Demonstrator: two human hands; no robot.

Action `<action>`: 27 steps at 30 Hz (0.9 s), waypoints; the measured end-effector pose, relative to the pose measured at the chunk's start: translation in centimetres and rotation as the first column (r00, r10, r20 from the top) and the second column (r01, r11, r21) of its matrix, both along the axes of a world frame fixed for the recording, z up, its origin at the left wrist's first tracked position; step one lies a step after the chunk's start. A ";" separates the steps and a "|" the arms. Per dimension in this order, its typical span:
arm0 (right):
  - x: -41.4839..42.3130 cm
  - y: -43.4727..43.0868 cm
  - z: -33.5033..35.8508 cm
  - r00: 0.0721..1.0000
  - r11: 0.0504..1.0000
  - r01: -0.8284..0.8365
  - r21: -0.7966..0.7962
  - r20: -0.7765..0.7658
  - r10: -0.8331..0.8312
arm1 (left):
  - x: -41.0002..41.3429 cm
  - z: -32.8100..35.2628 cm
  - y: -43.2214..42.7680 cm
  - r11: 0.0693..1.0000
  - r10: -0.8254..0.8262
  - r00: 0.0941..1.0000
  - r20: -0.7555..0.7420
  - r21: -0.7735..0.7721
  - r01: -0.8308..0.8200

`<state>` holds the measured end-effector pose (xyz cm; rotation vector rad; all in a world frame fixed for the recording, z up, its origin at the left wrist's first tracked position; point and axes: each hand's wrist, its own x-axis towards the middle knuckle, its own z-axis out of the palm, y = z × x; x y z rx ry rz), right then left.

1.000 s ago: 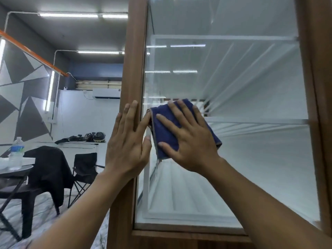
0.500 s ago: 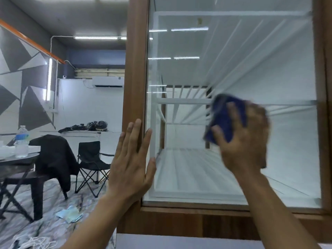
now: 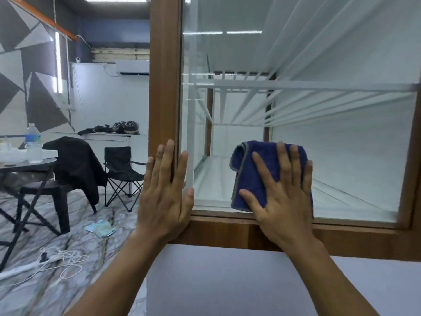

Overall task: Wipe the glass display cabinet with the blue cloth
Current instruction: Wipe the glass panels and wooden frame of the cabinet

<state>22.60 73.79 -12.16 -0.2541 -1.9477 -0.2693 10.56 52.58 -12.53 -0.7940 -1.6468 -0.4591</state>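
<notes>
Pressing blue cloth (image 3: 250,174) to cabinet glass (image 3: 341,144), low, w/ flat straight-fingered R hand (image 3: 282,206); resting L hand (image 3: 164,197) flat on cabinet frame (image 3: 161,87). Left of cabinet: chair (image 3: 123,165), tabletop (image 3: 27,164) w/ bottle (image 3: 33,142).

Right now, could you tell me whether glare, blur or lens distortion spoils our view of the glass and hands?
Head view: ceiling-light reflections streak the glass near its top, away from the cloth. Head view: the outer fingers of the right hand look slightly smeared, while the left hand is sharp. Head view: the wide lens slants the wooden frame at the right.
</notes>
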 end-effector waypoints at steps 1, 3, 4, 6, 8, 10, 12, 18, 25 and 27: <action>-0.6 -1.4 -0.3 1.000 0.999 0.008 -0.044 -0.013 -0.009 | 0.0 0.0 0.0 1.000 -0.004 1.000 -0.006 0.008 0.004; -3.2 -5.9 -0.6 0.998 0.998 -0.064 -0.009 0.024 0.064 | 0.0 0.0 0.1 0.999 -0.035 0.999 -0.019 0.028 0.036; -4.4 -8.2 -0.8 0.993 0.993 -0.106 0.051 0.065 0.103 | 0.0 0.0 0.0 0.997 -0.060 0.998 -0.018 0.038 0.061; -5.4 -10.5 -1.2 0.983 0.982 -0.151 0.111 0.124 0.137 | -0.1 -0.2 -0.2 0.995 -0.089 0.996 -0.012 0.039 0.089; -4.6 -8.4 -1.5 0.984 0.983 -0.143 0.117 0.126 0.128 | -0.2 -0.7 -0.4 0.998 -0.069 0.998 -0.015 0.007 0.069; -2.3 -4.4 -2.0 0.988 0.989 -0.098 0.114 0.127 0.083 | -0.1 -1.4 0.0 0.999 -0.016 1.000 -0.027 -0.030 0.015; 0.6 0.2 -2.3 0.992 0.995 -0.041 0.087 0.121 0.030 | 0.7 -1.9 1.1 0.998 0.033 0.999 -0.019 -0.050 -0.034; 8.6 11.0 -3.0 0.995 0.994 0.071 -0.078 0.082 -0.065 | 3.0 -1.6 4.8 0.984 0.136 0.991 0.015 -0.118 -0.133; 0.7 2.1 1.7 0.985 0.956 -0.140 0.259 0.131 0.109 | 3.2 0.9 5.8 0.963 0.195 0.981 -0.010 -0.186 -0.193; 0.9 3.9 6.8 0.995 0.968 -0.098 0.233 0.036 0.092 | 2.8 4.8 5.4 0.961 0.199 0.980 -0.021 -0.190 -0.199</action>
